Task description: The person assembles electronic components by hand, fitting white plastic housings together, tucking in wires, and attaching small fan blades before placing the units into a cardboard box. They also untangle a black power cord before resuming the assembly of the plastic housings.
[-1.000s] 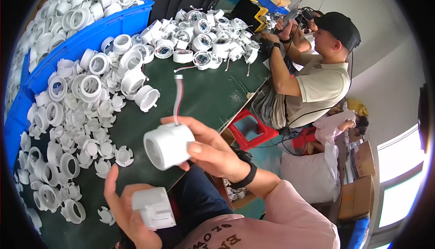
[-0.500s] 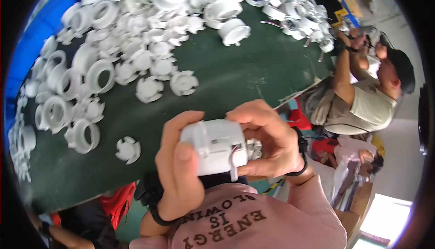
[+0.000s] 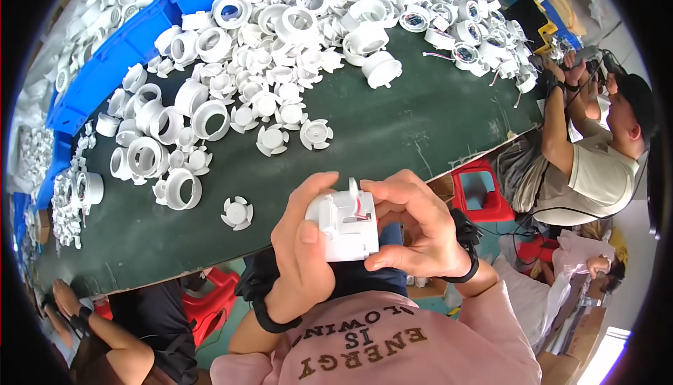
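Above the near edge of the table, a white plastic housing [image 3: 343, 234] is held between my two hands. It has a rounded left side, a slot with a thin red-and-white wire, and a narrow tab sticking up at the top. My left hand [image 3: 301, 248] wraps its left side, thumb pressed on the face. Around its right side curve the fingers of my right hand [image 3: 420, 227], the index fingertip at the top edge by the tab and the thumb at the lower right corner. My right palm is partly hidden.
White rings and small fan wheels [image 3: 272, 140] lie heaped over the dark green table [image 3: 392, 133]. Motor units with wires [image 3: 466, 52] pile up at the far right. Blue bins [image 3: 105, 70] line the back left. Co-workers sit at right [image 3: 589, 161] and lower left [image 3: 133, 336], near red stools [image 3: 484, 192].
The housing has turned in my hands: its tab and wire went from the lower right to the top. My whole view has shifted, showing more of the bins.
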Demonstrator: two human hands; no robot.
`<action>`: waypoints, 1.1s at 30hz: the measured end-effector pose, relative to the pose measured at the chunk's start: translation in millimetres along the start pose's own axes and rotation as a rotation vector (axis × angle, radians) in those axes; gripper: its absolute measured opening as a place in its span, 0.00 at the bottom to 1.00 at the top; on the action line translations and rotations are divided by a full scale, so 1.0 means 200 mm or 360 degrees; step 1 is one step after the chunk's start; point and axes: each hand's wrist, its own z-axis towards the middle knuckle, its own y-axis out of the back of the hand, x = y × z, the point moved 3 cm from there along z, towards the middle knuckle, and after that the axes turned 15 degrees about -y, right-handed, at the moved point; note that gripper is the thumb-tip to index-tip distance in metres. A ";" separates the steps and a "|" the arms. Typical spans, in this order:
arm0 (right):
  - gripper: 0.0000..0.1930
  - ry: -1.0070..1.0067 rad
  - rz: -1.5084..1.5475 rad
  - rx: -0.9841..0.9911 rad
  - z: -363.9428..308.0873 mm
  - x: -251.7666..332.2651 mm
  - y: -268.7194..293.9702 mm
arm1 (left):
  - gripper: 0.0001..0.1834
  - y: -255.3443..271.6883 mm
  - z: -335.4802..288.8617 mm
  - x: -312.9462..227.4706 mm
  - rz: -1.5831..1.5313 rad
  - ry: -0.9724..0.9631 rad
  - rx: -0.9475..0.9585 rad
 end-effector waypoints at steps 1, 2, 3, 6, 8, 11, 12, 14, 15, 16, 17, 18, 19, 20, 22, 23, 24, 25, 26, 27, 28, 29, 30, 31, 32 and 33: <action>0.39 -0.0023 0.0005 -0.0033 -0.01 0.00 -0.02 | 0.28 0.02 0.00 -0.02 -0.0011 0.0044 0.0046; 0.39 -0.0042 -0.0007 -0.0083 0.00 -0.01 0.00 | 0.26 0.02 0.03 0.00 -0.0040 0.0073 0.0100; 0.38 0.0018 -0.0164 -0.0194 0.00 -0.01 0.00 | 0.24 0.04 0.02 0.01 0.0021 0.0063 0.0175; 0.38 0.0224 -0.0448 -0.0403 0.00 0.03 -0.01 | 0.26 0.08 -0.05 -0.06 -0.0216 0.0527 0.0193; 0.35 0.0362 -0.0688 -0.0398 0.00 0.09 -0.07 | 0.36 0.06 -0.09 -0.13 -0.0546 0.0319 0.0108; 0.34 0.0504 -0.0838 -0.0294 0.03 0.11 -0.16 | 0.38 0.10 -0.07 -0.09 -0.0100 0.0448 -0.0036; 0.32 0.0495 -0.0785 -0.0157 0.04 0.11 -0.16 | 0.34 0.15 -0.10 -0.05 -0.0303 0.0533 -0.0096; 0.29 0.0463 -0.0827 -0.0112 0.10 0.09 -0.09 | 0.33 0.30 -0.09 -0.06 -0.0104 0.0485 -0.0099; 0.26 0.0435 -0.0914 -0.0195 0.12 0.08 0.00 | 0.33 0.41 -0.09 -0.08 0.0002 0.0565 -0.0281; 0.24 0.0592 -0.1129 -0.0429 0.17 0.07 0.10 | 0.32 0.59 -0.13 -0.06 0.0152 0.0557 -0.0416; 0.23 0.0595 -0.1334 -0.0536 0.22 0.07 0.19 | 0.35 0.78 -0.17 -0.04 0.0342 0.0555 -0.0529; 0.24 0.0665 -0.1477 -0.0601 0.30 0.07 0.25 | 0.32 0.99 -0.21 -0.05 0.0413 0.0682 -0.0532; 0.24 0.0660 -0.1689 -0.0603 0.36 0.04 0.29 | 0.29 1.11 -0.22 -0.07 0.0531 0.0738 -0.0586; 0.25 0.0632 -0.1732 -0.0584 0.42 0.00 0.33 | 0.26 1.21 -0.23 -0.05 0.0619 0.0694 -0.0817; 0.25 0.0613 -0.1777 -0.0583 0.51 -0.08 0.39 | 0.24 1.38 -0.23 -0.01 0.0853 0.0666 -0.0627; 0.26 0.0580 -0.1795 -0.0568 0.53 -0.12 0.43 | 0.23 1.43 -0.23 0.02 0.0909 0.0603 -0.0562; 0.26 0.0550 -0.1812 -0.0553 0.55 -0.14 0.47 | 0.23 1.48 -0.22 0.05 0.0904 0.0589 -0.0562; 0.26 0.0566 -0.1809 -0.0549 0.55 -0.16 0.50 | 0.22 1.54 -0.24 0.07 0.0889 0.0717 -0.0578; 0.26 0.0526 -0.1823 -0.0606 0.55 -0.19 0.54 | 0.22 1.57 -0.27 0.08 0.0882 0.0855 -0.0600; 0.26 0.0492 -0.1835 -0.0664 0.55 -0.21 0.58 | 0.22 1.59 -0.27 0.07 0.0898 0.0855 -0.0625; 0.26 0.0454 -0.1822 -0.0706 0.54 -0.21 0.63 | 0.23 1.61 -0.24 0.06 0.1050 0.0905 -0.0578; 0.26 0.0425 -0.1793 -0.0749 0.53 -0.21 0.68 | 0.24 1.64 -0.22 0.03 0.1218 0.0951 -0.0536; 0.27 0.0399 -0.1805 -0.0778 0.53 -0.22 0.72 | 0.25 1.78 -0.29 0.11 0.1174 0.0800 -0.0695; 0.29 0.0308 -0.1847 -0.0775 0.52 -0.21 0.77 | 0.25 1.86 -0.27 0.15 0.1411 0.0654 -0.0580; 0.30 0.0285 -0.1870 -0.0865 0.51 -0.22 0.78 | 0.25 1.81 -0.21 0.11 0.1802 0.0407 -0.0520; 0.31 0.0263 -0.1888 -0.0956 0.50 -0.22 0.77 | 0.25 1.74 -0.14 0.06 0.2189 0.0150 -0.0456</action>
